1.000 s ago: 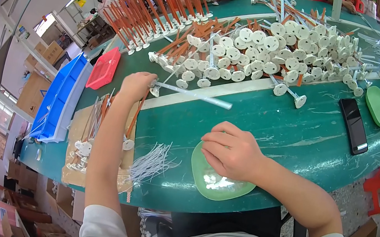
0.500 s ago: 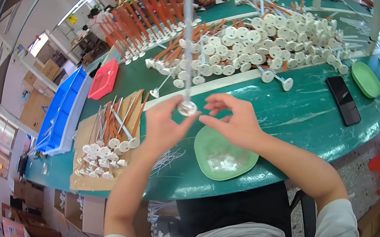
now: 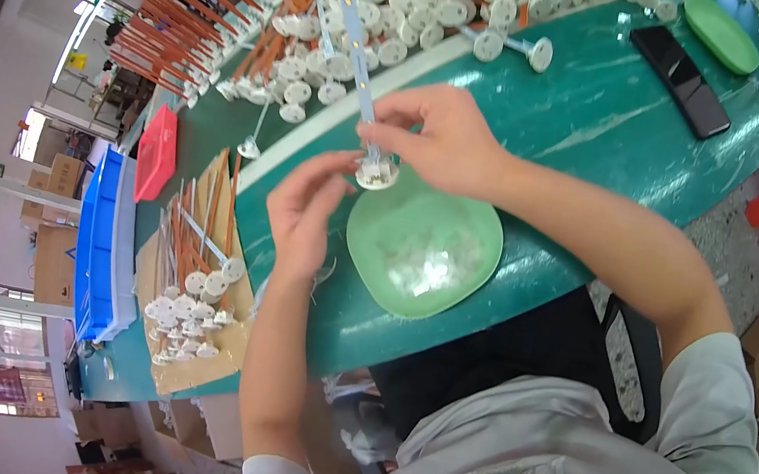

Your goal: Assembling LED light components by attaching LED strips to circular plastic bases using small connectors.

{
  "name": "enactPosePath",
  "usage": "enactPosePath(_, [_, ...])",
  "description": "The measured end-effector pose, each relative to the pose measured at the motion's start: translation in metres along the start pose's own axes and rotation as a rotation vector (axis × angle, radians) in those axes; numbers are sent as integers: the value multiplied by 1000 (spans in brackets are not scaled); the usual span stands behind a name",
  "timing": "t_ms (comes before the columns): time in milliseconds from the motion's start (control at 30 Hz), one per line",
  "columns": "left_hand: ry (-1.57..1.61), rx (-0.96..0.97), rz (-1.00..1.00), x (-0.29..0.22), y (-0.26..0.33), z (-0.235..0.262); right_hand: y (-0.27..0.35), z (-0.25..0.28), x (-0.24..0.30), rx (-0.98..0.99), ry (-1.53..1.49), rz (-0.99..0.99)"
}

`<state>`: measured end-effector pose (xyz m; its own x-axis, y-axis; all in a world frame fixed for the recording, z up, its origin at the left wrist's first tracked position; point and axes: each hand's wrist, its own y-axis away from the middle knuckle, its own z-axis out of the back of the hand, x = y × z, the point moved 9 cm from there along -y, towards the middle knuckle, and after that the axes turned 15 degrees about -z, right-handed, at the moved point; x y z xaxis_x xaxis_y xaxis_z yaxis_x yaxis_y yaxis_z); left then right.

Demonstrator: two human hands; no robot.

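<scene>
A long, narrow, pale LED strip (image 3: 349, 16) with small yellow dots stands upright, slightly tilted, on a round white base (image 3: 376, 174). My right hand (image 3: 443, 137) pinches the strip between thumb and fingers just above that base. At the base's left rim, my left hand (image 3: 305, 209) has its bent index finger and thumb closed about the edge; the exact contact is small and partly hidden. Below the hands sits a light green dish (image 3: 428, 251) with small shiny clear or whitish pieces in it.
Many white round-based pieces (image 3: 421, 1) lie heaped at the back, beside rows of upright brown strips (image 3: 173, 28). At left are a red tray (image 3: 156, 155), a blue bin (image 3: 101, 249) and cardboard (image 3: 212, 350) bearing more pieces. A black phone (image 3: 679, 79) and another green dish (image 3: 722, 35) lie right.
My right hand has moved from beside the base onto the strip. My left hand has shifted to the base's left rim. The view has turned and moved closer to the dish.
</scene>
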<state>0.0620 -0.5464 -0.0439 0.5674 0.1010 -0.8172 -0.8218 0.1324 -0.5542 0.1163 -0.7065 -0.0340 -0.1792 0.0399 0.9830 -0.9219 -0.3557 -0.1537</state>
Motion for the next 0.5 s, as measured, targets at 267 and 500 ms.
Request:
enactPosePath(267, [111, 123, 99, 12, 4, -5, 1, -21, -5, 238, 115, -59])
enactPosePath(500, [25, 124, 85, 11, 4, -1, 5, -27, 2, 255, 220, 8])
